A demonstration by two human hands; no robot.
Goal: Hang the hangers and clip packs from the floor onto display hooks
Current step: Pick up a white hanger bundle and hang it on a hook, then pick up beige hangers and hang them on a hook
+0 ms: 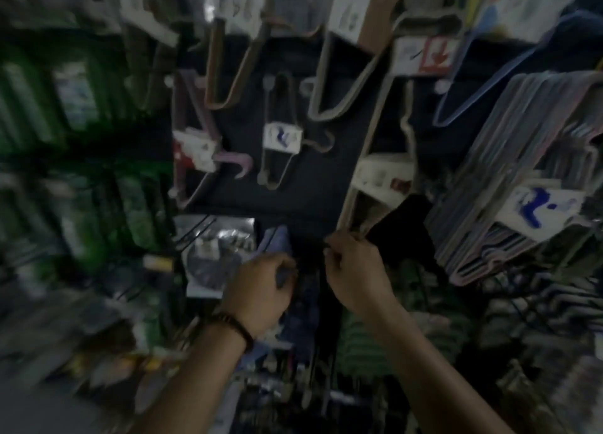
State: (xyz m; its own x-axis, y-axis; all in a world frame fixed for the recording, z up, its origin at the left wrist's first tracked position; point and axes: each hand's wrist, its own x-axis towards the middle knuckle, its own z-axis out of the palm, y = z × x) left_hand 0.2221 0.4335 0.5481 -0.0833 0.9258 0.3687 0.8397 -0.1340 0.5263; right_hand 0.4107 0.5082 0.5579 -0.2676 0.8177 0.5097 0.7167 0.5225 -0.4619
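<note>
Presently | left grip (261, 283) clenching blue pack (275, 243) | right grip (355, 270) curling, hold unclear | likely handling light, floppy; top-edge hold advised.

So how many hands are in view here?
2. The left hand, lower centre, grips a blue item; the right hand is just beside it, fingers curled, its hold too blurred to tell.

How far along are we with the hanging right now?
Done: several hanger packs hang on the dark panel, such as the pink pack and the big bundle at right. In hand: the left hand and right hand work at the panel's lower edge; the left grips a bluish item, too blurred to name. Left: no floor pile shows clearly, so the remainder cannot be counted.
</note>
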